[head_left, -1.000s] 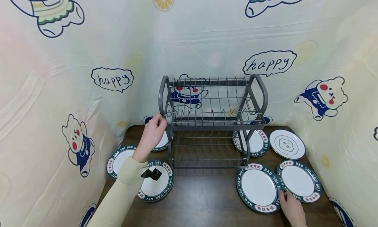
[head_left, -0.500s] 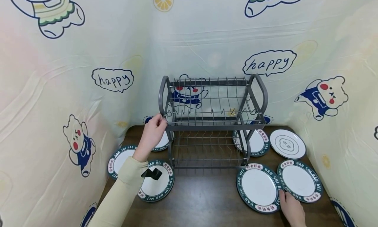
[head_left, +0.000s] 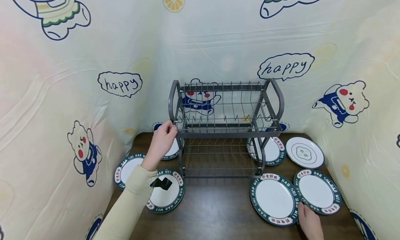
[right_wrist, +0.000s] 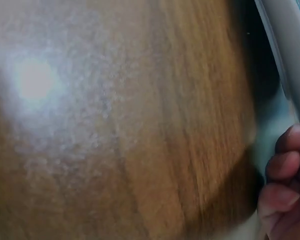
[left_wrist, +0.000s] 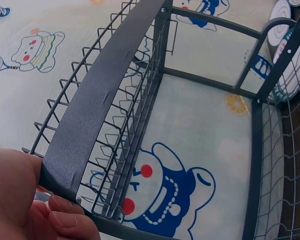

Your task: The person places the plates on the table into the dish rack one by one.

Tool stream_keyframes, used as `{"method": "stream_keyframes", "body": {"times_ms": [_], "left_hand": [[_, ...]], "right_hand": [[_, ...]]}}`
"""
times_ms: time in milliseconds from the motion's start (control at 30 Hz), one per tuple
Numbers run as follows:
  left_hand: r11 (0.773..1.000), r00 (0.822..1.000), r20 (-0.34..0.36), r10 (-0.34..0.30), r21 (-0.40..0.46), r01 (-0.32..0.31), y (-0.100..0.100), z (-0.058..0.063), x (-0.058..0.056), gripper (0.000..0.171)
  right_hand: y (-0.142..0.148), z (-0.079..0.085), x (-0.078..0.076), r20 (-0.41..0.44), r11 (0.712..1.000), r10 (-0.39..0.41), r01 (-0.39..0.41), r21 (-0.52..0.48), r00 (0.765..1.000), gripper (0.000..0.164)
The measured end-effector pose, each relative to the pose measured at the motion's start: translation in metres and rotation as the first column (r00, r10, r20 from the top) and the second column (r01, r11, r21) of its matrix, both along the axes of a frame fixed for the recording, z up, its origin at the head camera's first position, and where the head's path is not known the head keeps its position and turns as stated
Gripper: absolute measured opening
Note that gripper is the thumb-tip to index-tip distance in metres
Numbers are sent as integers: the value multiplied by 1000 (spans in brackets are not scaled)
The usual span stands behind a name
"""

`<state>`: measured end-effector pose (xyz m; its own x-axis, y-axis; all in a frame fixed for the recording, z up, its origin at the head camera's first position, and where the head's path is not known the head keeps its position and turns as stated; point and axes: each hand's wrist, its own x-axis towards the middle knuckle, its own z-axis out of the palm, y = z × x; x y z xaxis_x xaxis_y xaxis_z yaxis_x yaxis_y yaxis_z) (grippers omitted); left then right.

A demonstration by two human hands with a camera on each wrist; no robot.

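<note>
My left hand [head_left: 162, 139] grips the front left corner of a two-tier dark grey dish rack [head_left: 231, 134]. In the left wrist view, the fingers [left_wrist: 70, 220] curl round the rack's flat front bar [left_wrist: 90, 107]. Low on the right, my right hand [head_left: 310, 221] pinches the right rim of a white plate [head_left: 274, 197] with a green lettered border, thumb on top. The right wrist view has the curled fingers [right_wrist: 285, 167] at the underside of that plate's rim [right_wrist: 290, 55]. Both tiers of the rack hold no plates.
Right of the held plate lies a similar plate [head_left: 315, 191]. Behind it is an upside-down plate [head_left: 304, 152], with another bordered plate [head_left: 274, 150] partly behind the rack. More plates, including one front left plate [head_left: 165, 195], lie on the brown table [head_left: 215, 205]. Printed cloth [head_left: 218, 31] surrounds the table.
My right hand has shifted very slightly to the right at the plate's rim. The left hand and the rack stay where they were.
</note>
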<state>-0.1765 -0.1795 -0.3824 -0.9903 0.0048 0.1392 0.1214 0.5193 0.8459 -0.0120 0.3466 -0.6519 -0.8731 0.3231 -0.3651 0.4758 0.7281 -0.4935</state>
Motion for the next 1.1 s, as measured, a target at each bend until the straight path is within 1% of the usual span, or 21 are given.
{"method": "stream_keyframes", "body": {"times_ms": [133,267,400,500,600,700,733,933,967,1100], "left_hand": [[1000,1000,5,7,-5,-7,1,0,0,21],[1000,1000,13,10,-12,-10,1,0,0,22],[1000,1000,18,10,-16,-10,1,0,0,22],[1000,1000,17,13,-17,-13,1,0,-1,21],[1000,1000,21,10,-13,-9,1,0,0,21],[1000,1000,22,6,-12,-6,1,1,0,21],[1000,1000,19,7,-15,-7,1,1,0,21],[999,1000,3,16,-29,-15,3,2,1,20],[1000,1000,5,15,-27,-15,3,1,1,20],[1000,1000,9,18,-23,-18,3,2,2,20]], "right_hand": [[1,1,6,-91,998,-31,26,-50,995,66],[0,4,10,-121,993,-73,61,-100,990,62],[-2,9,14,-110,985,-106,89,-146,988,57],[-2,14,17,-106,982,-107,88,-166,989,60],[-2,19,19,-74,974,-118,101,-201,990,63],[0,25,22,-39,961,-142,128,-247,989,65],[0,27,23,-38,958,-148,134,-254,988,65],[3,38,32,-42,952,-206,190,-241,978,68],[3,40,33,-35,949,-224,210,-236,974,68],[9,49,37,-26,937,-257,243,-250,966,69]]}}
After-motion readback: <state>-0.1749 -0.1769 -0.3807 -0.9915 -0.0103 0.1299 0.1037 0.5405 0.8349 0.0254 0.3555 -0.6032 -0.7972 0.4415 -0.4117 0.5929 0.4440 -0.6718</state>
